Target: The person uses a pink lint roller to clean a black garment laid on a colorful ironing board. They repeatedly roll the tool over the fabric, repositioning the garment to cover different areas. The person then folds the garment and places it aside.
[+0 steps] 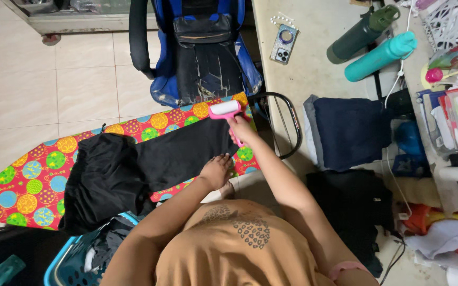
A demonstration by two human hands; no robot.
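Pale square floor tiles with a faint gloss fill the left of the room, and a worn blue and black office chair [200,50] with cracked seat padding stands beyond the ironing board [27,185]. The board runs slantwise, its cover bright red with round multicoloured discs. A matte black garment [149,159] lies along it, flat at the far end and bunched in soft folds at the near left, where it hangs toward a teal plastic laundry basket [62,262].

The right hand [241,128] has its fingers closed around the pink handle of a lint roller [225,110], whose pale cylindrical head sits on the far end of the black garment. The left hand [217,170] lies flat and spread on the garment's near edge, gripping nothing.

To the right, a cream tabletop [314,58] carries a phone in a decorated case [283,43], a dark green bottle [361,33] and a turquoise bottle [381,55] lying side by side, and a folded navy cloth stack [348,132].
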